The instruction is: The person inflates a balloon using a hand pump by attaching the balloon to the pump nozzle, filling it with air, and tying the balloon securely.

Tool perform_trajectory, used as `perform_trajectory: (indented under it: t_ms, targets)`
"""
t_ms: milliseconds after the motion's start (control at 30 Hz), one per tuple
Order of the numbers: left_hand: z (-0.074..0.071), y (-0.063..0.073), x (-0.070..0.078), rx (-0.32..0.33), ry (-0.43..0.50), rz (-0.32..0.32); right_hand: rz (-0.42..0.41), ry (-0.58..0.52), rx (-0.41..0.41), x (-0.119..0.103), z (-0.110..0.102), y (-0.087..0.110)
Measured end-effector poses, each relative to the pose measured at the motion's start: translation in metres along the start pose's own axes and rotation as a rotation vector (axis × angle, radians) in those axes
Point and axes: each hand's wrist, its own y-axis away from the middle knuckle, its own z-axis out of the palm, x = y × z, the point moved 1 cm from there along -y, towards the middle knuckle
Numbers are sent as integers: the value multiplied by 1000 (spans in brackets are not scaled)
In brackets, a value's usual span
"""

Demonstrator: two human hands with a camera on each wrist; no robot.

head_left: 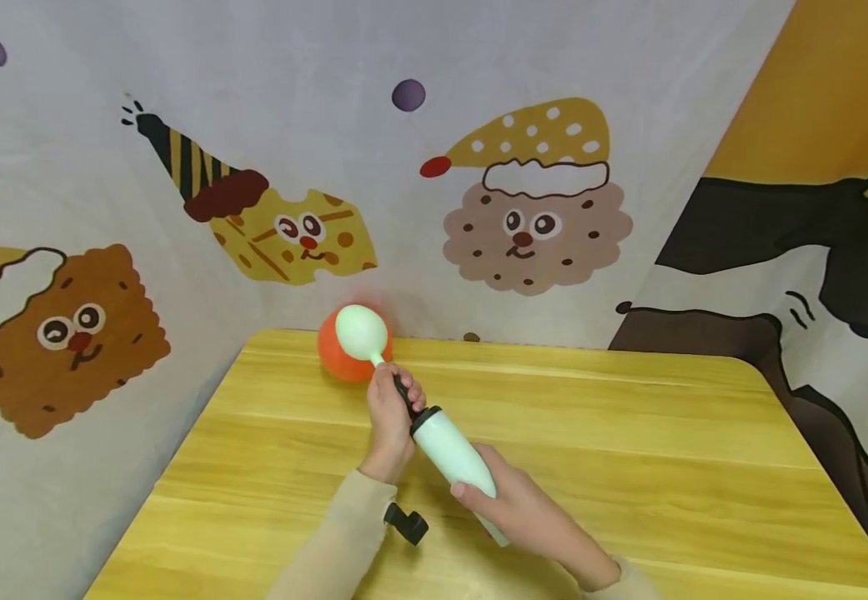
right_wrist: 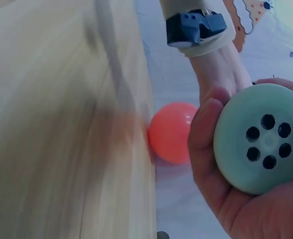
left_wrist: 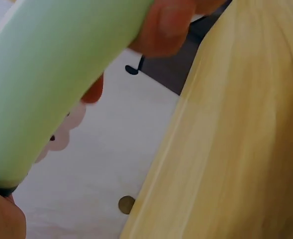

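Observation:
A pale green balloon (head_left: 362,332), partly inflated, sits on the black nozzle of a mint-green hand balloon pump (head_left: 452,454). My left hand (head_left: 391,417) grips the balloon's neck and the nozzle, with its fingers curled round them. Around the pump's lower body wraps my right hand (head_left: 519,508), its thumb on the near side. The right wrist view shows the pump's round end cap (right_wrist: 263,174), pierced by several holes. The left wrist view has the pump's barrel (left_wrist: 51,84) close up, slanting between both hands.
An orange-red balloon (head_left: 334,354) rests at the table's back edge, behind the green one. The wooden table (head_left: 599,408) meets a cloth backdrop (head_left: 313,75) with cartoon prints at the rear and sides. A black wrist device (head_left: 407,523) sits on the left sleeve.

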Motion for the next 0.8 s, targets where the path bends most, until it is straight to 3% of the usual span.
perform_trajectory:
  t_ms: [167, 300, 400, 533, 800]
  targets:
    - [-7, -13, 20, 40, 38, 54, 13, 24, -8, 5, -3, 17]
    - [-16, -24, 36, 80, 75, 114, 32, 117, -14, 9, -11, 40]
    - [-20, -27, 39, 100, 85, 117, 36, 177, -8, 12, -15, 52]
    - [-19, -20, 28, 90, 73, 72, 44, 192, -2, 15, -13, 51]
    - [-4, 10, -11, -6, 44, -23, -5, 109, 18, 17, -1, 22]
